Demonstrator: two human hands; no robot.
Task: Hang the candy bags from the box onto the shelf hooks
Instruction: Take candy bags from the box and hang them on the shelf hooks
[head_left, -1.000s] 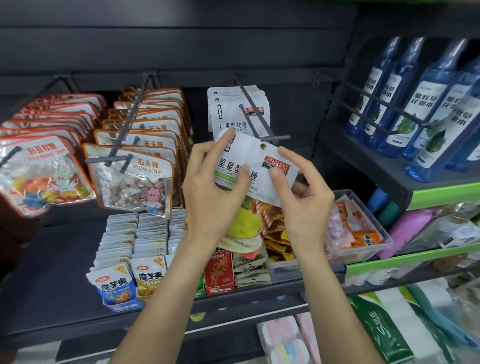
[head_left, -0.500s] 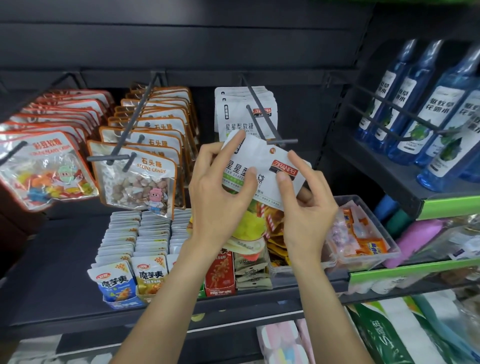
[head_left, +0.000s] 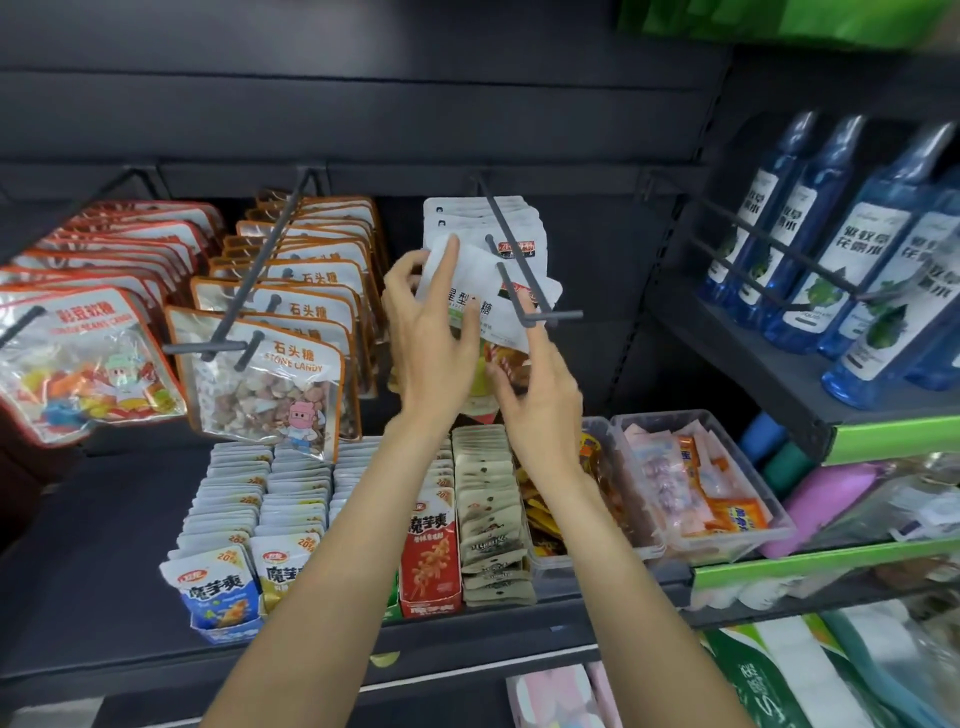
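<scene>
Hands grip the candy bag (head_left: 483, 291) between them on the hook (head_left: 511, 283): left (head_left: 428, 332) upper-left, right (head_left: 540, 400) below.

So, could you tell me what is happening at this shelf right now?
A person is hanging a white candy bag on the middle shelf hook. The left hand holds the bag's upper left, the right hand its lower part. The hook's prong appears to pass through the bag's top, in front of matching hung bags.
</scene>
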